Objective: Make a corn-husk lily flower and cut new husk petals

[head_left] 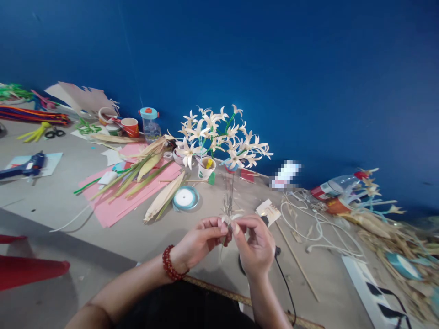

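My left hand (200, 242) and my right hand (254, 244) meet in front of me, both pinched on a small dried stalk with pale petal strips (229, 214) that stands up between the fingertips. A red bead bracelet (170, 264) sits on my left wrist. Behind the stalk stands a bunch of cream husk flowers on green stems (219, 135) in small cups (206, 168). A roll of pale tape (185, 198) lies just left of my hands.
Corn husks (147, 171) lie on pink paper (118, 196). A blue glue gun (25, 167) is at the far left, scissors (54, 133) beyond it. White cord (320, 226), a thin stick (297, 260) and more husks (391, 233) lie to the right. A black cable (284, 285) runs under my right hand.
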